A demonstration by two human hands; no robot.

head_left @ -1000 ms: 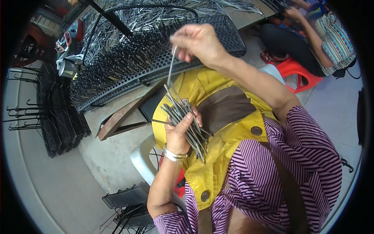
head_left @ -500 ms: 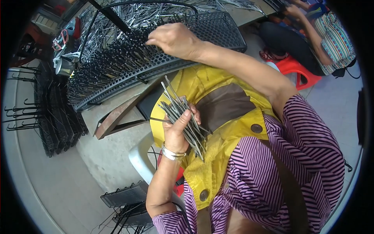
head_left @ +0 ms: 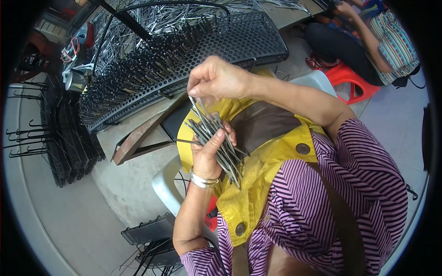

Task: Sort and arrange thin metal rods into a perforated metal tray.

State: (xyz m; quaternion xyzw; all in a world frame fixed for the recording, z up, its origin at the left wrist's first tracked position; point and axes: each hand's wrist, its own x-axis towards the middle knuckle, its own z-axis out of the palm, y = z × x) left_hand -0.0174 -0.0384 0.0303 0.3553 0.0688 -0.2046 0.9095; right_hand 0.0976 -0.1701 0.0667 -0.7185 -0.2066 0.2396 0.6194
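Observation:
My left hand (head_left: 208,154) is closed round a bundle of thin metal rods (head_left: 228,166), held slanted over the yellow apron (head_left: 258,158). Two rods stick up above the others. At their upper ends is my right hand (head_left: 220,79), thumb and fingers pinched together on a rod tip. Beyond both hands a black perforated rack (head_left: 244,40) lies along the table. Dark-tipped rods (head_left: 138,69) stand close together in the holes of its left and middle parts, while the holes at its right end are bare.
A heap of loose metal rods (head_left: 175,16) covers the table behind the rack. Stacked black racks with hooks (head_left: 69,133) stand at the left, more racks (head_left: 147,230) below. A metal cup (head_left: 76,79) is beside the rods. Another person (head_left: 391,43) sits near a red stool (head_left: 354,83).
My right hand has come back from the rack's standing rods to the tips of the bundle. My left hand and its bundle have hardly moved.

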